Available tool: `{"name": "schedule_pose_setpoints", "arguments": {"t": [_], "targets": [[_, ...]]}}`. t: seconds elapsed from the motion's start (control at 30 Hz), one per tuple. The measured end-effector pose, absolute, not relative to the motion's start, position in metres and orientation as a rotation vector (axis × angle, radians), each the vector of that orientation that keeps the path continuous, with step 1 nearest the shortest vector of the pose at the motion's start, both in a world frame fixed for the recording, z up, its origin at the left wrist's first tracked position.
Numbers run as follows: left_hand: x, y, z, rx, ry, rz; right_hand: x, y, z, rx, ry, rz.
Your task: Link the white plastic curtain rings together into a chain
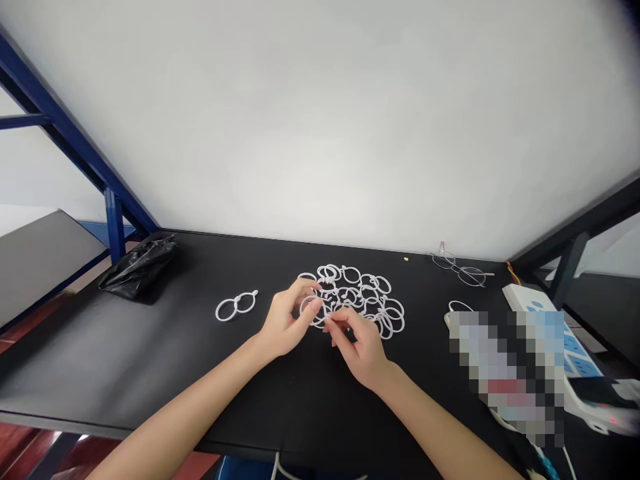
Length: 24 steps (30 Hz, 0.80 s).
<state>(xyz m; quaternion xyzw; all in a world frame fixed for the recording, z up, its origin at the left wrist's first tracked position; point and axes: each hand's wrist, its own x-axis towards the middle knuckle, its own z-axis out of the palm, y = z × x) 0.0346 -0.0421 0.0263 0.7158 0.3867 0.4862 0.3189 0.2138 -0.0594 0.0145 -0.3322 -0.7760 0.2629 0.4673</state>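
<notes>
A pile of white plastic rings lies on the black table, just beyond my hands. My left hand pinches a white ring at the near edge of the pile. My right hand has its fingers curled and pinches the same ring or one touching it; I cannot tell which. A pair of joined white rings lies apart, to the left of my left hand.
A crumpled black plastic bag sits at the table's back left. A pair of glasses lies at the back right. A white power strip and a blurred-out object occupy the right side. Blue metal frame stands left.
</notes>
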Motion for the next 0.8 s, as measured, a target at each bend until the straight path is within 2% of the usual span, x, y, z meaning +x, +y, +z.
{"name": "schedule_pose_setpoints", "arguments": {"t": [0.4,0.8], "targets": [[0.035,-0.045,0.022,2.109,0.960,1.402,0.209,-0.062,0.011,-0.761,-2.124,0.497],[0.039,-0.049,0.018,1.955,1.134,1.362,0.203,-0.066,0.006,-0.808,-2.175,0.562]]}}
